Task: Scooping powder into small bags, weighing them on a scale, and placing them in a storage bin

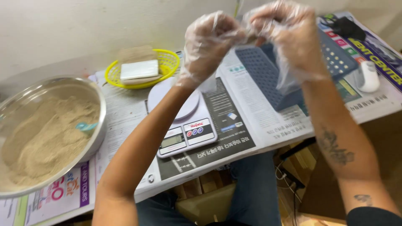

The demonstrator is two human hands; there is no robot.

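Both my hands wear thin clear plastic gloves and are raised above the table. My left hand [207, 44] has its fingers pinched against the loose glove film of my right hand [289, 39], right where the two hands meet. My right hand's fingers are curled, and slack plastic hangs from its wrist. Below my left forearm stands a white kitchen scale [184, 129] with a round platform and a small display. A dark blue perforated tray [261, 73] lies under my hands.
A large metal bowl [97, 121] at the left holds tan powder with a teal scoop. A yellow mesh basket [167, 60] with a white block sits at the back. Newspaper [243, 117] covers the table. A white device [369, 76] lies at the right.
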